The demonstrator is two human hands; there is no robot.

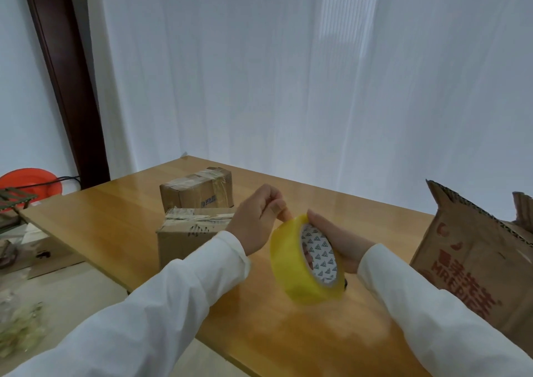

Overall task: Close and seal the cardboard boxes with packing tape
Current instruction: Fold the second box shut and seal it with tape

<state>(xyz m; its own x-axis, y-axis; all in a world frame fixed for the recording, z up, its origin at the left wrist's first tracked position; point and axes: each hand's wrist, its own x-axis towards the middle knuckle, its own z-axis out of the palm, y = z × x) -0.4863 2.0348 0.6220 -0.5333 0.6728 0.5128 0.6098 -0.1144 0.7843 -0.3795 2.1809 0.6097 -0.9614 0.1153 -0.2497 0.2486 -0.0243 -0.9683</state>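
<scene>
A yellow roll of packing tape is held above the wooden table. My right hand grips the roll, fingers curled into its printed core. My left hand pinches the top edge of the roll with thumb and fingertips. Two small cardboard boxes stand behind my left hand: a near one and a far one, both with tape across their tops. At the right edge a larger cardboard box with red print has its flaps standing open.
White curtains hang behind the table. A dark wooden post stands at the left. On the floor at the left lie a red round object, flat cardboard and scraps. The table's front-left edge runs diagonally.
</scene>
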